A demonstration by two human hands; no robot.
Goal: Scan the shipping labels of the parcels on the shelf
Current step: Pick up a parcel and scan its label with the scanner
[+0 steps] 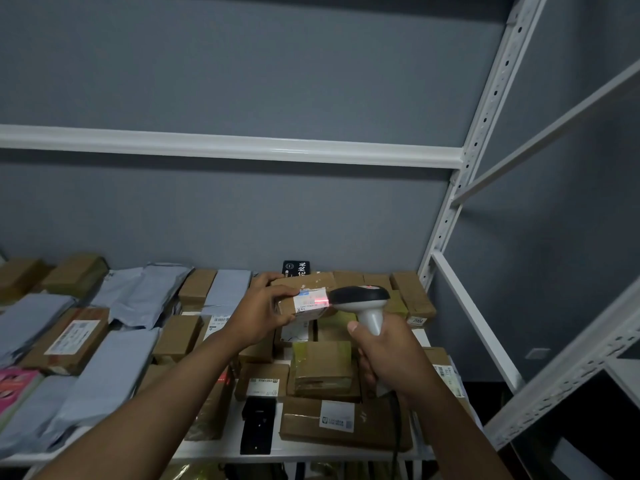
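We judge the small cardboard parcel point(304, 299) light and stiff, easy to lift one-handed by its short end, clear of the shipping label point(311, 302). Our left hand point(263, 315) grips it at nine o'clock, raised above the shelf point(221, 446) of boxes and grey mailer bags point(114, 372). Our right hand point(388, 358) clasps the barcode scanner point(363, 303) at three o'clock, its red beam on the label.

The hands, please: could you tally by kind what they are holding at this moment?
Cardboard parcel: 1, held by the left hand
Barcode scanner: 1, gripped by the right hand
Total: 2
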